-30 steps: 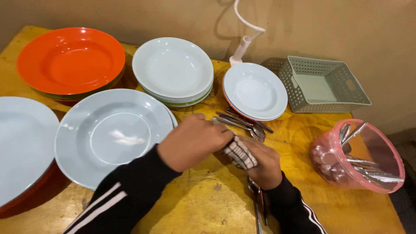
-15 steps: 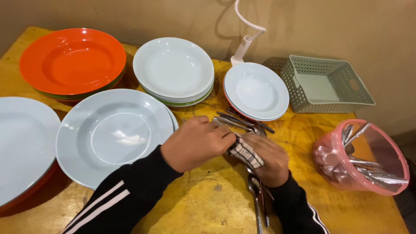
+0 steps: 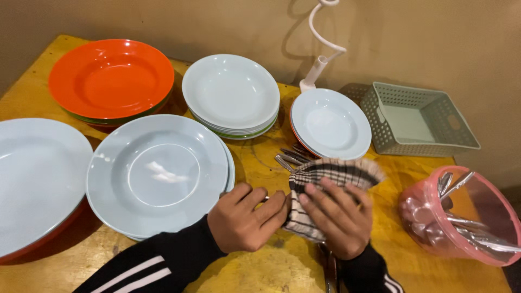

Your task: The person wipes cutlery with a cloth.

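The person's right hand [image 3: 337, 220] lay flat over a striped cloth [image 3: 325, 184], checked in dark and pale lines, its fingers [image 3: 320, 202] spread and pressing the fabric rather than closed around it. The cloth sat bunched on the yellow worktop [image 3: 260, 266], just in front of the small pale plate [image 3: 331, 122] and between the two hands. The left hand [image 3: 247, 217] rested beside it, fingers curled loosely and their tips touching the cloth's near edge; whether it pinched anything I could not tell. A few metal spoons [image 3: 290, 158] poked out from under the far side of the cloth, and another handle [image 3: 329, 268] showed below the right wrist. Both arms wore black sleeves [image 3: 157, 263] with white stripes. To the left stood a wide pale blue plate [image 3: 157, 173] on another like it, with a larger pale dish [image 3: 38, 173] at the worktop's edge. Further back were a stack of orange bowls [image 3: 111, 78] and a stack of pale plates [image 3: 230, 95]. On the right, a pink plastic tub [image 3: 461, 217] lay tipped on its side with cutlery inside, and a grey-green perforated basket [image 3: 420, 119] stood against the wall, well apart from the hands. A white bendy stalk [image 3: 320, 59] rose behind the small plate.
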